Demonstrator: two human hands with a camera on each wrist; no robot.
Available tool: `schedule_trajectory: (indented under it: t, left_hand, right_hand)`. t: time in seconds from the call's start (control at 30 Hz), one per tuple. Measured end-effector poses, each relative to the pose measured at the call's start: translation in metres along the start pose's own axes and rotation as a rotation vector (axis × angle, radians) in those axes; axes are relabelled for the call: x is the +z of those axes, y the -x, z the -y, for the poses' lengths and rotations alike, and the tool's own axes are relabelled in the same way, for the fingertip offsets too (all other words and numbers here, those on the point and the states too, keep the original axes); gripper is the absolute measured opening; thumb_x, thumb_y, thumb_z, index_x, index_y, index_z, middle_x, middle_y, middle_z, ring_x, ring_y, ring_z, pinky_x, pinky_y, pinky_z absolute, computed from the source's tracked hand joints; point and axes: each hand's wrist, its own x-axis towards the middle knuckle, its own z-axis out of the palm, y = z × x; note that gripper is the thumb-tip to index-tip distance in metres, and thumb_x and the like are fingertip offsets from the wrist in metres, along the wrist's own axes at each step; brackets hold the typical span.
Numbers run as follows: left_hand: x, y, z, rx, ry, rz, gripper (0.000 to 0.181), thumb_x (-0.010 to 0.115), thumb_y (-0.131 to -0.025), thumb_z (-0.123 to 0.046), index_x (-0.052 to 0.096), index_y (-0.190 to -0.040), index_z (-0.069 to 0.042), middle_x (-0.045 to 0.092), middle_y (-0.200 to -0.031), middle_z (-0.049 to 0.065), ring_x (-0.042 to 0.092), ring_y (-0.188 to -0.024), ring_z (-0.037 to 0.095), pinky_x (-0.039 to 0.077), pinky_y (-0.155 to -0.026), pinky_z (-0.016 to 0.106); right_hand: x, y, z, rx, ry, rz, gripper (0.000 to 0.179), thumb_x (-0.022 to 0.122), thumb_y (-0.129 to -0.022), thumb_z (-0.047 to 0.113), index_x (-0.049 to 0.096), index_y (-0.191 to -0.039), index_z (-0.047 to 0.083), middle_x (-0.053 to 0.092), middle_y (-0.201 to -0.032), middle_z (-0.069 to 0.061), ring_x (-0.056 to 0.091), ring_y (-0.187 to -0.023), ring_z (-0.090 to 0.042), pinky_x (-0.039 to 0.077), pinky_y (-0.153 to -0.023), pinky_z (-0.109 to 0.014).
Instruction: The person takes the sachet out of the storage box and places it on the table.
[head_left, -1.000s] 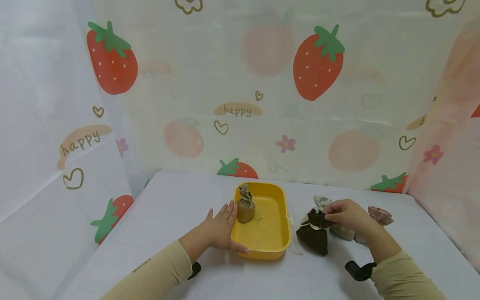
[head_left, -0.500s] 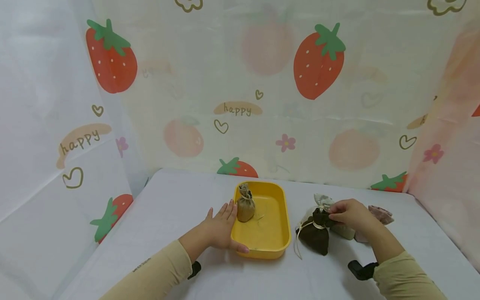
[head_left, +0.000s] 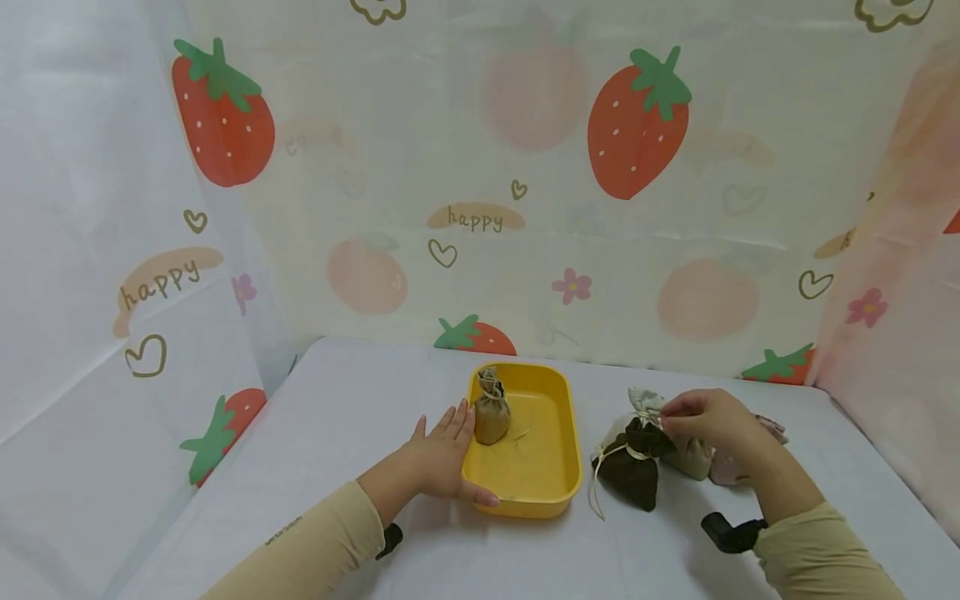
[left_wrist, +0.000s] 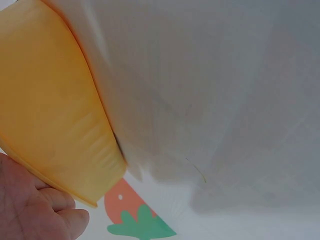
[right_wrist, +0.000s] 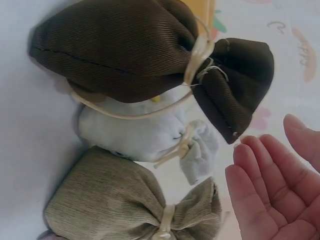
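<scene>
My left hand [head_left: 442,462] rests with straight, spread fingers along the left side of a yellow plastic tray [head_left: 542,475]; the left wrist view shows its fingers [left_wrist: 52,200] at the rim. A small brown drawstring pouch [head_left: 492,418] stands upright inside the tray's left part. To the right of the tray sits a dark brown drawstring pouch [right_wrist: 120,50], its neck tied with a cream cord. My right hand [head_left: 716,425] is just beside this pouch's gathered top, thumb apart from the extended fingers [right_wrist: 270,180], nothing between them.
Behind the dark pouch stand a white pouch [right_wrist: 132,130] and an olive-tan pouch [right_wrist: 105,197]. A pink pouch [head_left: 727,471] is partly hidden by the right hand. A strawberry-print cloth [head_left: 480,275] backs the white table [head_left: 360,392].
My right hand has let go of the dark pouch's top and shifted slightly right. The pouch's cord, stretched toward the tray earlier, now hangs down. The left hand and tray stay put.
</scene>
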Motion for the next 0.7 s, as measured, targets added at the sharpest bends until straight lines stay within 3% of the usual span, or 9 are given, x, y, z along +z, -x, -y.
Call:
schedule_trajectory:
  t: [0.4,0.7]
  left_hand:
    - [0.000,0.000,0.001,0.002,-0.008,0.000,0.136,0.042,-0.049,-0.092,0.004,-0.147,-0.007,-0.003,-0.153,0.010,0.003,-0.140,0.026,0.007,-0.105,0.058]
    - [0.000,-0.001,0.000,0.004,-0.007,0.005,0.135,0.042,-0.049,-0.091,0.003,-0.147,-0.007,-0.003,-0.153,0.009,0.003,-0.140,0.026,0.007,-0.106,0.058]
  right_hand:
    - [-0.006,-0.011,0.023,-0.048,-0.042,-0.006,0.043,0.064,-0.085,0.037,0.063,-0.110,0.002,0.067,-0.101,-0.008,0.060,-0.094,-0.020,0.048,-0.079,-0.039]
    - [0.004,-0.032,0.048,-0.091,-0.007,-0.003,0.031,0.064,-0.086,0.031,0.066,-0.106,0.008,0.067,-0.099,-0.007,0.060,-0.094,-0.022,0.047,-0.083,-0.042]
